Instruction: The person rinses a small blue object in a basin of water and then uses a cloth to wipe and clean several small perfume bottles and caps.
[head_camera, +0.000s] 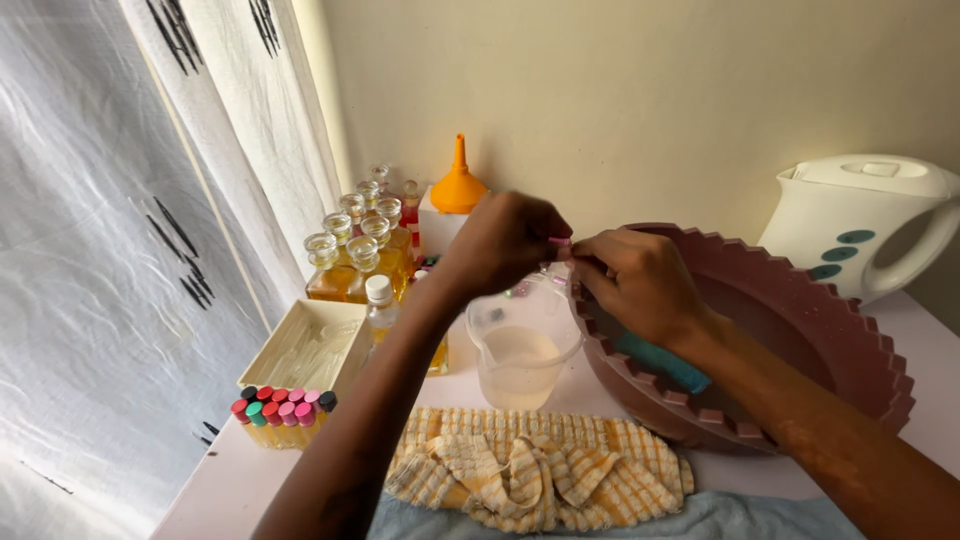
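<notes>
Soft daylight comes through the white curtain (110, 250) on the left, leaving the scene evenly bright with only faint shadows. The fingers (560, 245) are slightly blurred. Left of the fingers, the glass bottles (355, 250) catch small glints. Right of them, the white kettle (860, 225) shows mild glare. Edges bend slightly, as with a wide lens.

The one camera sits on the person's head. It looks down and forward, close over the white table (250, 470), toward the cream wall (640, 90) behind.
</notes>
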